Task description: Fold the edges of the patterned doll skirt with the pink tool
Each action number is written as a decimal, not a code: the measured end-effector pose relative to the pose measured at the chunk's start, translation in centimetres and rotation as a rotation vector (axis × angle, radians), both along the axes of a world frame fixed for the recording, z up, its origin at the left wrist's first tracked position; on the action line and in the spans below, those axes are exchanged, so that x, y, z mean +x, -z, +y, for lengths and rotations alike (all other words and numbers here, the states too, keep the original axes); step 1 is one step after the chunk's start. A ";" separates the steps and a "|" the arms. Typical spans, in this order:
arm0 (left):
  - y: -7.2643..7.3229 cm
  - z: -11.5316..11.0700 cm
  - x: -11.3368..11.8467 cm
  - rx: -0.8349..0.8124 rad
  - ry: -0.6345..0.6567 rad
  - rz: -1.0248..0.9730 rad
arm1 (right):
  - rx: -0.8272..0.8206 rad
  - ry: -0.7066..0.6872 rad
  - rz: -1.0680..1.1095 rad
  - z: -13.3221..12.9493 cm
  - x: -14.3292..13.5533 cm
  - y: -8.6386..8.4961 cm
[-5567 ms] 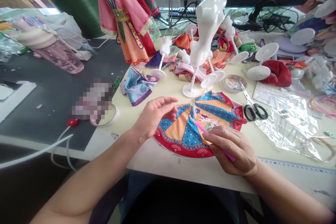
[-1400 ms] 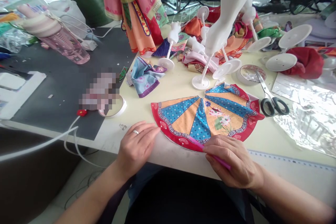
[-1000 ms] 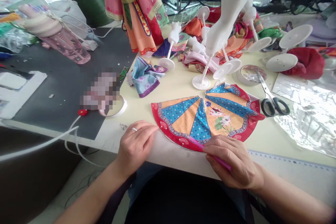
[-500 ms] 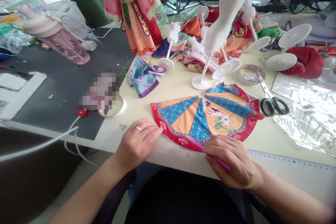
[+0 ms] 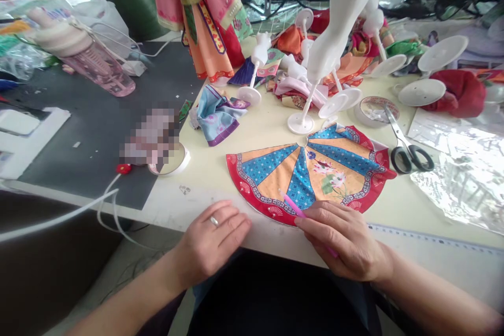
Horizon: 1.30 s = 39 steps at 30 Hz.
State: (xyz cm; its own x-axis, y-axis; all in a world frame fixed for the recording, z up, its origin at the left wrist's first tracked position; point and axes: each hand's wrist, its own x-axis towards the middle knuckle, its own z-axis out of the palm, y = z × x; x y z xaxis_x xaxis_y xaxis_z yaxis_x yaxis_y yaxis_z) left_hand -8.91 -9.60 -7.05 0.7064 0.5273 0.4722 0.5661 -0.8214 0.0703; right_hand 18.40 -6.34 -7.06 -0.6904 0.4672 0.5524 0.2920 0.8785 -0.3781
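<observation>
A fan-shaped doll skirt [image 5: 271,184], with blue and peach panels, a red border and printed lotus flowers, lies spread near the table's front edge. Small white dots show on the border's fan motifs. In my right hand [image 5: 338,239] is a slim pink pen-like stick [image 5: 292,205], its pale tip over the lower panels. My right fingers rest by the skirt's lower hem. My left hand [image 5: 216,239], wearing a ring, is at the table edge just left of the hem, apart from the cloth. Its fingers are pressed together and curled; whatever they may hold is hidden.
Scissors [image 5: 409,152] and a tape roll [image 5: 378,111] lie right of the skirt. A white mannequin stand [image 5: 301,123] rises behind it. Left are a white ring-shaped roll [image 5: 183,168], a blue cloth piece [image 5: 216,113] and a pink bottle [image 5: 98,65]. A ruler [image 5: 433,239] runs along the front edge.
My left hand has drawn back from the skirt's border toward the table edge. The pink stick's tip has lifted from the hem and now points farther up over the panels.
</observation>
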 end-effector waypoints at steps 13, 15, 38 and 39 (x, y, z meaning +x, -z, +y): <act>0.8 -0.8 5.6 -0.380 -0.082 -0.428 | -0.090 0.059 0.084 -1.2 0.9 -1.1; 0.8 -0.7 5.5 -0.421 -0.113 -0.460 | -0.140 0.028 0.086 -2.1 1.1 -1.2; 1.4 -0.7 4.7 -0.451 -0.229 -0.544 | -0.176 -0.105 0.041 -3.3 0.4 -0.5; 1.4 -0.7 4.7 -0.451 -0.228 -0.546 | -0.173 -0.108 0.048 -3.4 0.4 -0.5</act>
State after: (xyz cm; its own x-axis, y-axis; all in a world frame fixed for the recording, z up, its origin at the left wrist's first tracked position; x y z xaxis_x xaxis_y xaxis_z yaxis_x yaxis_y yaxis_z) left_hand -4.24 -10.28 -8.43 0.2833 0.8582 0.4280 0.5068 -0.5129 0.6929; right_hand 18.82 -9.70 -6.58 -0.7166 0.4825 0.5037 0.1773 0.8244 -0.5375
